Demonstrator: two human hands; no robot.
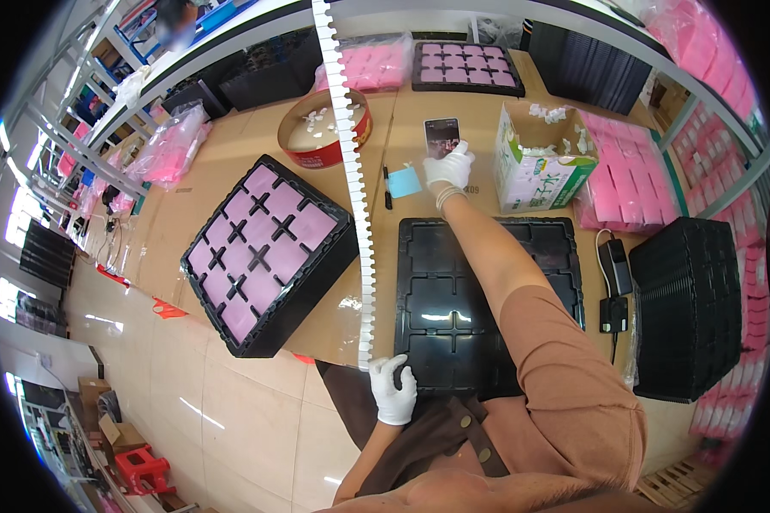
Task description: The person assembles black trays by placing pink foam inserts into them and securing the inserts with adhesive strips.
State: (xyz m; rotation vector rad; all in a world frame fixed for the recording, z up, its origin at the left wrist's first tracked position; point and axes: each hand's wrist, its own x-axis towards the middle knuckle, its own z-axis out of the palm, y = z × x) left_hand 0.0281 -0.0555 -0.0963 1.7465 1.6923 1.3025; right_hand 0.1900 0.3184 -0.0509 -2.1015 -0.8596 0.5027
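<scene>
My right hand [450, 168], in a white glove, reaches forward over the table. Its bent fingers are at the lower end of a smartphone [441, 130] with a lit screen. My left hand [393, 391], also gloved, hovers by the near left corner of a black plastic tray [428, 295], fingers curved and apart with nothing between them. Close to those fingertips ends a long white notched strip [357, 188] that runs up across the view. Under my right arm lies the tray, its moulded compartments partly hidden. A blue paper pad [405, 181] and a black pen [387, 188] lie left of my right hand.
A stack of black trays with pink pads [261, 248] stands left. Further back are a red round tin [323, 137] and an open carton [535, 184]. To the right are bagged pink pads [629, 175], a charger [613, 315] and stacked black trays [689, 308].
</scene>
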